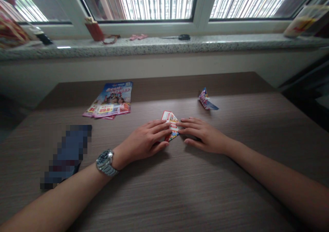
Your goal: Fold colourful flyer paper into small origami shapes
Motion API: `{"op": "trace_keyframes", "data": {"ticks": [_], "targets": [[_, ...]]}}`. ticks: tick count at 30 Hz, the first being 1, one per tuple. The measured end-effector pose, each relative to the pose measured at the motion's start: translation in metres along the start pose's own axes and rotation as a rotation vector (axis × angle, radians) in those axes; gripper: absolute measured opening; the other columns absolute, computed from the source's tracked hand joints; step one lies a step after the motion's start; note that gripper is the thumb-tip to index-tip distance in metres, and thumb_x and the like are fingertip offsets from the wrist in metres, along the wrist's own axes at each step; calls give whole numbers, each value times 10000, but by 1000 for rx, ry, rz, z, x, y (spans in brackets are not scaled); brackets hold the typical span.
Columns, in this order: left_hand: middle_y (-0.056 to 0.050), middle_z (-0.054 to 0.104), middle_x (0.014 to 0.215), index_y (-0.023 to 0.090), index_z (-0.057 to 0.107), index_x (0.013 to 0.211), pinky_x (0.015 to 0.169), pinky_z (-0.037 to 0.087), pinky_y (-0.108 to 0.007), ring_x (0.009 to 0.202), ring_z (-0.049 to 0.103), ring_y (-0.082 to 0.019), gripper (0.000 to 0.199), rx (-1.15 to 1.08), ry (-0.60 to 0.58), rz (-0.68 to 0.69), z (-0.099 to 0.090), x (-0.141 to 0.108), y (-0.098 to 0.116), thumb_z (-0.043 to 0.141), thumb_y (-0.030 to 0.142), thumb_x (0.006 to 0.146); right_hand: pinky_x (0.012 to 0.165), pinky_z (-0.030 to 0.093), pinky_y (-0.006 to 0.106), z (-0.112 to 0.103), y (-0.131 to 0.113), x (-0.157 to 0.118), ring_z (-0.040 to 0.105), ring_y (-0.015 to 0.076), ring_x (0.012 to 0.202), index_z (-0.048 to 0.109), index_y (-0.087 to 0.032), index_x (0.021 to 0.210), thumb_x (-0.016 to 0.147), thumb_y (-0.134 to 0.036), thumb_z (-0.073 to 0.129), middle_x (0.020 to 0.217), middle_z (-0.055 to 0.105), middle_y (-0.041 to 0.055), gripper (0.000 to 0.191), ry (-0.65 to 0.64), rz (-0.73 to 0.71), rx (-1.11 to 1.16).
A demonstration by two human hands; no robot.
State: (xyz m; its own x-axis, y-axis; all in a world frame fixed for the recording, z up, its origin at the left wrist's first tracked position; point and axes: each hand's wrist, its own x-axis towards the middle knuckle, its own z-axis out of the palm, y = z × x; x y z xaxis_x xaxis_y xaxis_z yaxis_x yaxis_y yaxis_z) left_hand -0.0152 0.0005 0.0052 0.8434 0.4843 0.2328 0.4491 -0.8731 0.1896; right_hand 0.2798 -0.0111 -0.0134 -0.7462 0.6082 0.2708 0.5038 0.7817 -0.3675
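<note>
A small folded piece of printed paper, red, white and yellow, lies on the table between my hands. My left hand has its fingers stretched out over the paper's left part, partly hiding it. From the other side, my right hand lies with extended fingers, its fingertips at the paper's right edge. Beyond the right hand stands a folded paper figure in blue and pink print. A silver watch is on my left wrist.
Several colourful flyers lie stacked at the back left of the brown table. A blurred-out dark blue object rests beside my left forearm. On the granite sill are a red container, pink items and a black-handled tool.
</note>
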Motion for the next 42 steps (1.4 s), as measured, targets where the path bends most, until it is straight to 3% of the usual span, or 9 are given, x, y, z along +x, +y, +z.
{"op": "trace_keyframes", "data": {"ticks": [10,32,38,42], "targets": [[-114,562,1474,204,524,1465,1143,463,-482,1358,528,-285,474,8,-32,-1,2,1,5,535,369,1021,1187,367,537,-1,0,0,423,275,1458,497,-297,1490,1002,-360,584,1544,514,63,500,-28,-18,-65],[-130,611,1390,183,524,1460,1122,480,-476,1299,566,-276,445,-37,-61,41,1,1,8,486,332,1043,1172,412,509,2,2,0,506,264,1398,638,-248,1340,1030,-312,530,1488,577,58,335,22,-15,-75],[-126,501,1531,166,449,1512,1178,429,-461,1408,480,-273,505,-22,-67,63,4,2,7,484,358,1046,1180,392,509,3,3,0,512,255,1392,622,-251,1349,1032,-316,534,1485,581,45,335,-3,-11,-70],[-116,487,1546,157,465,1500,1154,458,-440,1398,498,-274,484,4,-96,52,6,2,10,455,353,1058,1169,403,499,2,4,1,522,254,1384,631,-247,1321,1026,-306,547,1476,589,50,312,8,-11,-64]]}}
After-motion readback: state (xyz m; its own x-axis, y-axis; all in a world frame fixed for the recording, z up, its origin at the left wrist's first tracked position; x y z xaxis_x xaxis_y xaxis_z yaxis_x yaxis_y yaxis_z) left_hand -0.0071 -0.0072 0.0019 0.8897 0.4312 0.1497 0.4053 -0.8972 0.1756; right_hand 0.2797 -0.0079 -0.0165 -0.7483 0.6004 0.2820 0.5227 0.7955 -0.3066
